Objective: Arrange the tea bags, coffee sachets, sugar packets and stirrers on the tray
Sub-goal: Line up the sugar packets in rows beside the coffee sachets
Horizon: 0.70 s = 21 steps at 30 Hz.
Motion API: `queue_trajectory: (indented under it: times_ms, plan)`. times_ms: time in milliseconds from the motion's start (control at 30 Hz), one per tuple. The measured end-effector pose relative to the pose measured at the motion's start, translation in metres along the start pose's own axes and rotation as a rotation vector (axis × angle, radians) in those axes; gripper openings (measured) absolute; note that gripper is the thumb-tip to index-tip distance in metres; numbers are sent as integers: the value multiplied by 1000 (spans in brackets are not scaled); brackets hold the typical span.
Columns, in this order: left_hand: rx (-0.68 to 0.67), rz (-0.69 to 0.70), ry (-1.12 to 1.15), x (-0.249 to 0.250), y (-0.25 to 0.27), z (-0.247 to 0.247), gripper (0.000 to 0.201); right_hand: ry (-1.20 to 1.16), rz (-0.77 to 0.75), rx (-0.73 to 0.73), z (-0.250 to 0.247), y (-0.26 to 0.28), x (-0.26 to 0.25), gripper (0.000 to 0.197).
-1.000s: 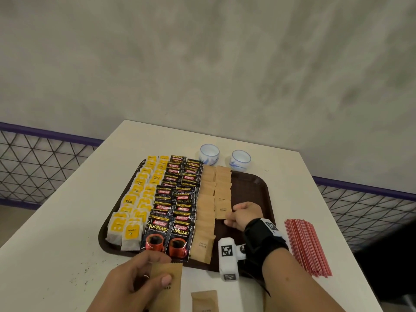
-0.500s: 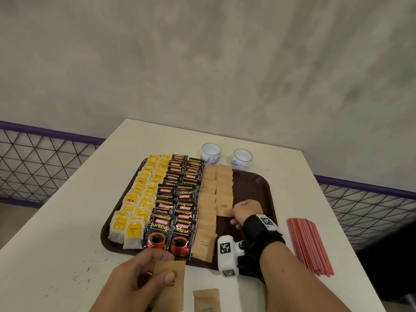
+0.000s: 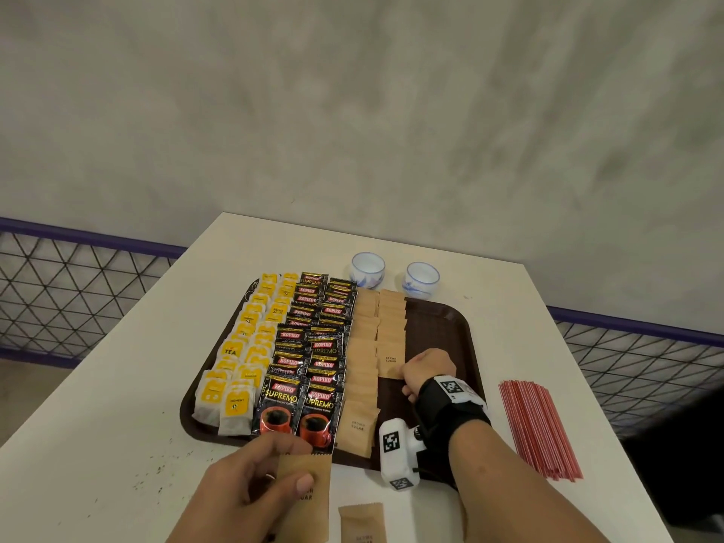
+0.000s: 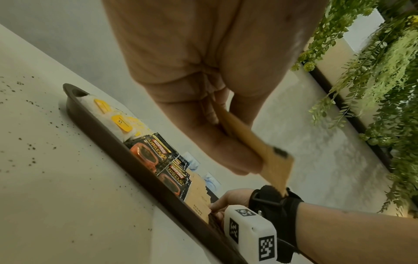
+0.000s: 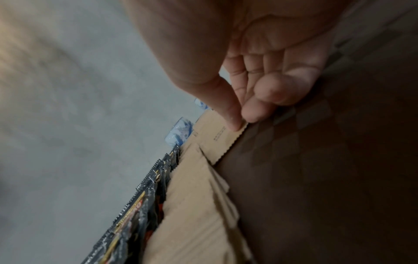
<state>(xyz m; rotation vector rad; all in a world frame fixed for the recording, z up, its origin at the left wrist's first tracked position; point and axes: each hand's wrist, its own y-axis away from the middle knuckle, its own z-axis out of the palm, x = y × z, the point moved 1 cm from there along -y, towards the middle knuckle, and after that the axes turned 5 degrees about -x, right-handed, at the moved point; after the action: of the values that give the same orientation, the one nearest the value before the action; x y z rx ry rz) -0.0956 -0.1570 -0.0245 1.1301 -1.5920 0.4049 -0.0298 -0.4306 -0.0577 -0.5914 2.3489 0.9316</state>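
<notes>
A white table (image 3: 117, 405) carries a dark brown tray (image 3: 450, 331), the landmark here. On the tray, from its left edge inward, lie two columns of yellow tea bags (image 3: 250, 346), two of black coffee sachets (image 3: 313, 346) and two of brown sugar packets (image 3: 366, 346); the second sugar column stops about halfway down, leaving bare tray beyond it. Red stirrers (image 3: 538, 425) lie in a bundle on the table right of the tray, untouched. The right hand (image 3: 427, 372) pinches the near corner of the last sugar packet (image 3: 391, 362) in that short column between thumb and fingertip. The left hand (image 3: 243, 491), just in front of the tray, pinches another sugar packet (image 3: 307, 499); one more spare packet (image 3: 362, 523) lies on the table beside it. Likely risks: tugging the pinched corner could skew the overlapped column, and the right wrist, low over the tray, could brush the neighbouring packets.
</notes>
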Motion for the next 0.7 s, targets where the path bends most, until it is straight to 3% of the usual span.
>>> queue_trajectory:
  times_ms: [300, 500, 700]
  plan:
    - [12, -16, -7, -2, 1, -4, 21, 25, 5, -7, -1, -3, 1, 21]
    - [10, -20, -37, -7, -1, -3, 21, 56, 4, -27, -4, -6, 4, 10]
    - [4, -27, -45, -7, -2, -3, 21, 97, 33, -39, -3, -9, 5, 23]
